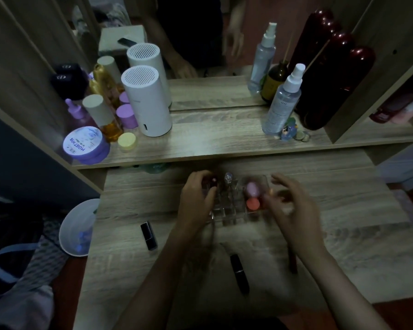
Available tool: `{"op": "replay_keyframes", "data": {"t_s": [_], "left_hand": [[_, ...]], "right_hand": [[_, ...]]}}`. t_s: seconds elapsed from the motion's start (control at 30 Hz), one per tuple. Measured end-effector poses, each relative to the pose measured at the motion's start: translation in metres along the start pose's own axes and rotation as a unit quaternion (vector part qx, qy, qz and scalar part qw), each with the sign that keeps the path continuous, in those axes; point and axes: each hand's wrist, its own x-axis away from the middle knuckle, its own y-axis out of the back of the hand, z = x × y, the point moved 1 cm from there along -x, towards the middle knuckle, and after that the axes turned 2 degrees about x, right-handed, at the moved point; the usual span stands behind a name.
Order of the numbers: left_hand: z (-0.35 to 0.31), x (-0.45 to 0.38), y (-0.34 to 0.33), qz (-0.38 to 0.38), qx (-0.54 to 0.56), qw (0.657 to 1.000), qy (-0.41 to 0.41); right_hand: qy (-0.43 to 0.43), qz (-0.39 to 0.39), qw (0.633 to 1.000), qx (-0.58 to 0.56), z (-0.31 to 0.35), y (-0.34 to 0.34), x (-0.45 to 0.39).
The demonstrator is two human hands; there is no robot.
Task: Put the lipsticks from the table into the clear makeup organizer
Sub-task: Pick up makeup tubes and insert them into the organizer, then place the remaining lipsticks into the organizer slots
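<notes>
left hand (197, 196) is gripping a lipstick (214, 181) over the clear organizer (234, 210) at frame centre; right hand (289, 206) is hovering, fingers spread apart.

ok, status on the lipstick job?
Left hand shut on a dark lipstick over the clear organizer. Right hand open, blurred, empty. Two black lipsticks on table. Nothing blocking.
</notes>
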Motion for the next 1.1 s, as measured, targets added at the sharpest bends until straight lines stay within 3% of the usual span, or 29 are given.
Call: {"op": "replay_keyframes", "data": {"t_s": [0.1, 0.27, 0.57, 0.87, 0.97, 1.1], "left_hand": [[-0.003, 0.016, 0.01, -0.023, 0.019, 1.0, 0.004], [0.001, 0.064, 0.021, -0.063, 0.046, 0.996, 0.042], [-0.019, 0.111, 0.015, 0.0, 0.068, 0.997, 0.029], [-0.02, 0.154, 0.031, -0.04, 0.073, 0.996, 0.008], [-0.018, 0.164, 0.033, -0.038, 0.08, 0.996, 0.018], [-0.016, 0.175, 0.035, -0.034, 0.076, 0.996, 0.027]], "right_hand": [[-0.055, -0.008, 0.997, 0.045, -0.03, 0.034, 0.047], [-0.252, 0.136, 0.948, 0.137, -0.064, 0.023, 0.114], [-0.24, 0.196, 0.934, 0.179, -0.079, -0.005, 0.095], [-0.224, 0.245, 0.927, 0.175, -0.092, 0.005, 0.08], [-0.239, 0.28, 0.921, 0.124, -0.099, 0.01, 0.076], [-0.247, 0.263, 0.93, 0.066, -0.102, 0.016, 0.077]]}}
